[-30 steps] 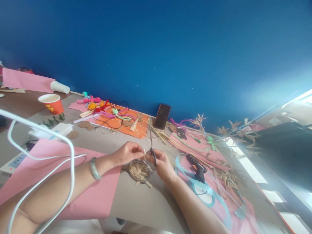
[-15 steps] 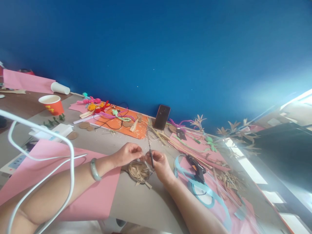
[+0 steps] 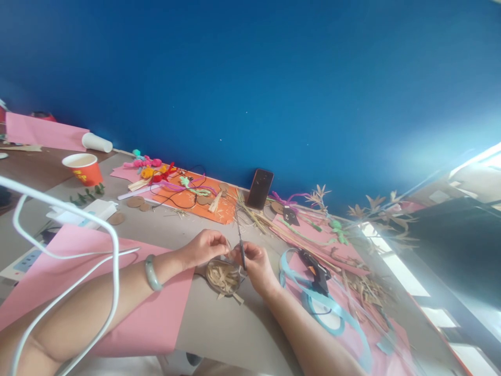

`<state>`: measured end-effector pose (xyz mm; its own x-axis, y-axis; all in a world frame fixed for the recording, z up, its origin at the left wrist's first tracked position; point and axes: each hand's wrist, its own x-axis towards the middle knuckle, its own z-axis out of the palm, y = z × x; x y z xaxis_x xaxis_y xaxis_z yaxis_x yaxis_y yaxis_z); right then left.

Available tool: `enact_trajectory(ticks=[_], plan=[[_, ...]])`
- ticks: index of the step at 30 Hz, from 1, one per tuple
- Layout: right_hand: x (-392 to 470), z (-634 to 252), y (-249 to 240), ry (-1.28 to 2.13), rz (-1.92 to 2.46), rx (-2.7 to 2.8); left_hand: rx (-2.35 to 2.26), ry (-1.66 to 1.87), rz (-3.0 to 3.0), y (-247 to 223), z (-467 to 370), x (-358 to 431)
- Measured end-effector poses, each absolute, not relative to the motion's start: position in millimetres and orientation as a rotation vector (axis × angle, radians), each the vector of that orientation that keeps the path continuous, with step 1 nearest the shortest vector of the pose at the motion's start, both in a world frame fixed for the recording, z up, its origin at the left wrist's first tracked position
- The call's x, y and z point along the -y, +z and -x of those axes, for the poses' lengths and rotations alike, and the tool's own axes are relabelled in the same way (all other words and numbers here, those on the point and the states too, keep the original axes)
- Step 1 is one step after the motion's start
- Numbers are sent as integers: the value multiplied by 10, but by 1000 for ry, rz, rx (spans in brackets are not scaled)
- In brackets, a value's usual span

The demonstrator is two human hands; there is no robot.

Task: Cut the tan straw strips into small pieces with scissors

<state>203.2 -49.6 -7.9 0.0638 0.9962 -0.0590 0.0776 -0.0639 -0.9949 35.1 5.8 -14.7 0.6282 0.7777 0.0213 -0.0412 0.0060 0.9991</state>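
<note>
Just above a small round dish (image 3: 207, 284) filled with pale straw-like strips (image 3: 223, 277), my two hands meet. My left hand (image 3: 209, 245), with a pale green bangle on the wrist, pinches something too small to make out between thumb and fingertips. A thin dark tool with a long narrow metal tip (image 3: 242, 253) is held in my right hand (image 3: 254, 263), its tip pointing away from me. The fingertips of both hands are almost touching. A few strips hang over the dish's near edge.
Pink paper (image 3: 164, 313) lies under my left forearm. A white cable (image 3: 116, 261) loops at the left. An orange cup (image 3: 89, 172) stands back left, a phone (image 3: 260, 189) leans on the blue wall. Right are a black glue gun (image 3: 318, 271) and blue ribbon (image 3: 342, 313).
My left fingertips have shifted very slightly beside the tool. Otherwise the hands and the dish stay almost where they were.
</note>
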Motion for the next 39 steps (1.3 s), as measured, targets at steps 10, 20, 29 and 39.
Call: enact_trajectory(ticks=[10,20,29,39], plan=[[494,-2045,-39,1209,1345,1154,-636,712,-1468,-92,-321,-61],[488,-2043,-25,1217,1339,1166,-675,859,-1391,-130,-331,-72],[468,-2068,-68,1166,1326,1146,-694,902,-1337,-74,-326,-58],[469,-2103,-66,1102,1299,1244,-668,698,-1381,-163,-329,-86]])
